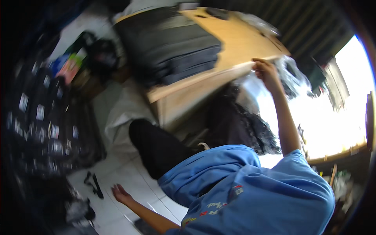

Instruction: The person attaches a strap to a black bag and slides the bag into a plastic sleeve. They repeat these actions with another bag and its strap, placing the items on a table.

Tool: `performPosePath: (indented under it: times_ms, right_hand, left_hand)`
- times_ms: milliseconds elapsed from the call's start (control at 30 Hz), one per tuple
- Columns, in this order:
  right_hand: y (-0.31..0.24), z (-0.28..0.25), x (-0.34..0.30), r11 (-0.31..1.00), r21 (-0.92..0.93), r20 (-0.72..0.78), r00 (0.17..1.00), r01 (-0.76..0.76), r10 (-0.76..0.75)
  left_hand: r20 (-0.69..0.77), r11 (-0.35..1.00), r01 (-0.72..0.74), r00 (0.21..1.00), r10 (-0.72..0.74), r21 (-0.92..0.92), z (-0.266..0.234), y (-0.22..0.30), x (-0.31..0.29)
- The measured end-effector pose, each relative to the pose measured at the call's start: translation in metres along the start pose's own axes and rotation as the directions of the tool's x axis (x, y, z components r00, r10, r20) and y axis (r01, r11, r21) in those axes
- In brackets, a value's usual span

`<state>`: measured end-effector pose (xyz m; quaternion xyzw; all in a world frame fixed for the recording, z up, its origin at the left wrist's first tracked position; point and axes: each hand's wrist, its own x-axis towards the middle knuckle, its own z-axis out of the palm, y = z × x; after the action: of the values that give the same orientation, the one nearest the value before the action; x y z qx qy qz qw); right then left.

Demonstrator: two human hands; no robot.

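My right hand (264, 73) is at the front edge of a wooden table (244, 37); its fingers are bent and seem to grip that edge, though blur softens them. Low on the left, my left hand (122, 194) hangs over the white tiled floor (150, 203), holding nothing, fingers loosely apart. A stack of folded dark cloth (172, 47) lies on the table's left part, out of reach of both hands. On the floor beyond my left hand lies a dark strap-like thing (94, 185).
Dark bundles with white labels (49, 121) are piled at the left. A pale sack (127, 111) stands by the table's corner. Clear plastic (290, 76) and black plastic bags (256, 125) are beside and under the table. Bright light enters at the right.
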<state>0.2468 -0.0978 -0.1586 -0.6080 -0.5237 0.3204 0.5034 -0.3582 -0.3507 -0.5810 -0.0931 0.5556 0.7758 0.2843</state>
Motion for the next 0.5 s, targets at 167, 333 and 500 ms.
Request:
performPosePath:
  times_ms: [167, 333, 500]
  right_hand:
    - [0.041, -0.061, -0.011, 0.985, 0.134, 0.003, 0.993, -0.113, 0.114]
    - [0.073, -0.174, -0.001, 0.991, 0.012, -0.298, 0.946, -0.134, 0.131]
    - [0.118, -0.286, 0.033, 0.983, 0.015, -0.567, 0.808, -0.184, 0.16]
  left_hand:
    - [0.795, 0.802, -0.597, 0.503, 0.339, 0.036, 0.301, 0.147, -0.18]
    - [0.917, -0.009, -0.953, -0.293, 0.269, -0.302, 0.425, 0.182, -0.301]
    - [0.978, -0.344, -0.919, -0.152, -0.143, -0.193, 0.448, 0.164, -0.306]
